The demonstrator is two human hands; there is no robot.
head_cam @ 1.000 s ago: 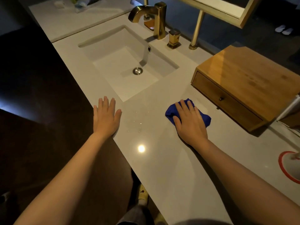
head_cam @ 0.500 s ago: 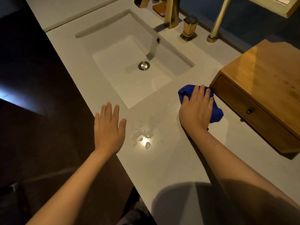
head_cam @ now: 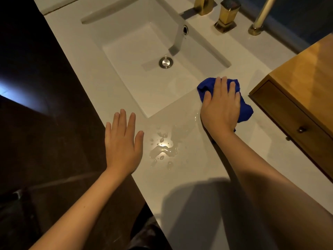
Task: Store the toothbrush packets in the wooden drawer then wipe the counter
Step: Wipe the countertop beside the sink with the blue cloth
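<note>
While our right hand (head_cam: 220, 109) pressed flat-fingered on the blue cloth (head_cam: 245, 109) right of the sink (head_cam: 137, 51), our left hand (head_cam: 122, 143) lay spread open; wooden drawer (head_cam: 288, 120) closed, contents hidden.

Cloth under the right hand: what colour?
Deep blue cloth, plain; head view, the only one.

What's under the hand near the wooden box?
A blue cloth, pressed on the counter by the right hand. Its edges stick out; its middle and the counter beneath are covered.
</note>
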